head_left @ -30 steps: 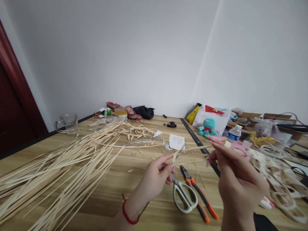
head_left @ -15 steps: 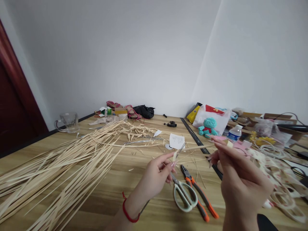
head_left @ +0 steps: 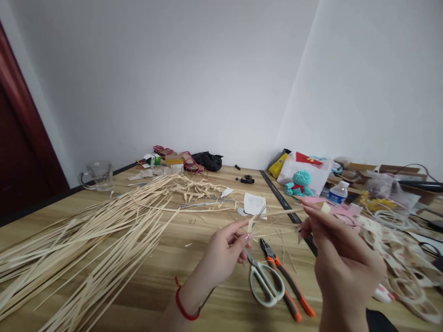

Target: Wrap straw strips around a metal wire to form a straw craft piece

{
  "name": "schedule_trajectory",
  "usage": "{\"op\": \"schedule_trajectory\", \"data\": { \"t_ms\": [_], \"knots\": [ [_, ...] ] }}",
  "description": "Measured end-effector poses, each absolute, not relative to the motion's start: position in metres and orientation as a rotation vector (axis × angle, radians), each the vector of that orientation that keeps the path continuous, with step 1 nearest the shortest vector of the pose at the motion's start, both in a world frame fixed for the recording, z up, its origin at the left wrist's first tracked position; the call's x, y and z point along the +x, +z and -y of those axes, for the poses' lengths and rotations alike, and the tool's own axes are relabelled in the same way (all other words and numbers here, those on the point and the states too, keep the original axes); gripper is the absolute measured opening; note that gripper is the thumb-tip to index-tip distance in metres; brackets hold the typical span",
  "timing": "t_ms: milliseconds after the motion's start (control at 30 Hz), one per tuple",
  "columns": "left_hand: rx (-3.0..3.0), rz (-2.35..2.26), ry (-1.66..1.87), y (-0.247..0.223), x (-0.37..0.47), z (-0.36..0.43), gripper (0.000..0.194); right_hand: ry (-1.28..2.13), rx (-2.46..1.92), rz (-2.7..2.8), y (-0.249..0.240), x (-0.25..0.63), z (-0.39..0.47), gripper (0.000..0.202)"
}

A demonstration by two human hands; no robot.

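Two hands stretch a pale, flat plant-fibre strip (head_left: 282, 212) between them above the desk (head_left: 194, 267).

The left hand (head_left: 228, 246), below which a red cord bracelet (head_left: 182, 306) circles the wrist, pinches the strip's bent end between thumb and index finger; the right hand (head_left: 348, 258) grips the other end with its fingers drawn together, and the strip slants slightly upward towards it. Cream-handled scissors (head_left: 267, 282) lie just beyond the left fingertips, beside orange-and-grey pliers (head_left: 275, 261). A broad spread of loose strips (head_left: 114, 230) covers the desk's left side, and a handwritten note (head_left: 254, 202) lies behind the held strip.
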State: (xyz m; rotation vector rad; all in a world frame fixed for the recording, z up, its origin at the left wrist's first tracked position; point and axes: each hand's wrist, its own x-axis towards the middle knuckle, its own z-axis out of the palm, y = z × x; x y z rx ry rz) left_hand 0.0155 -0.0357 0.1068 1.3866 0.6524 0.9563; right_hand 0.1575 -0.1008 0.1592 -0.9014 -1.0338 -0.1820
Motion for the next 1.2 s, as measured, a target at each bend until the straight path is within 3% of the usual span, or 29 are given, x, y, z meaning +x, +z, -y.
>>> {"op": "schedule_trajectory", "data": {
  "t_ms": [867,1200],
  "knots": [
    [1.414,-0.670,0.947,0.1054,0.0172,0.0359,0.045,-0.198,-0.883,1.017,0.1601,0.1558,0.1005,0.018],
    [1.410,-0.663,0.958,0.1089,0.0159,0.0378,0.043,-0.062,-0.888,1.040,0.1558,0.1589,0.0990,0.018]
  ]
}}
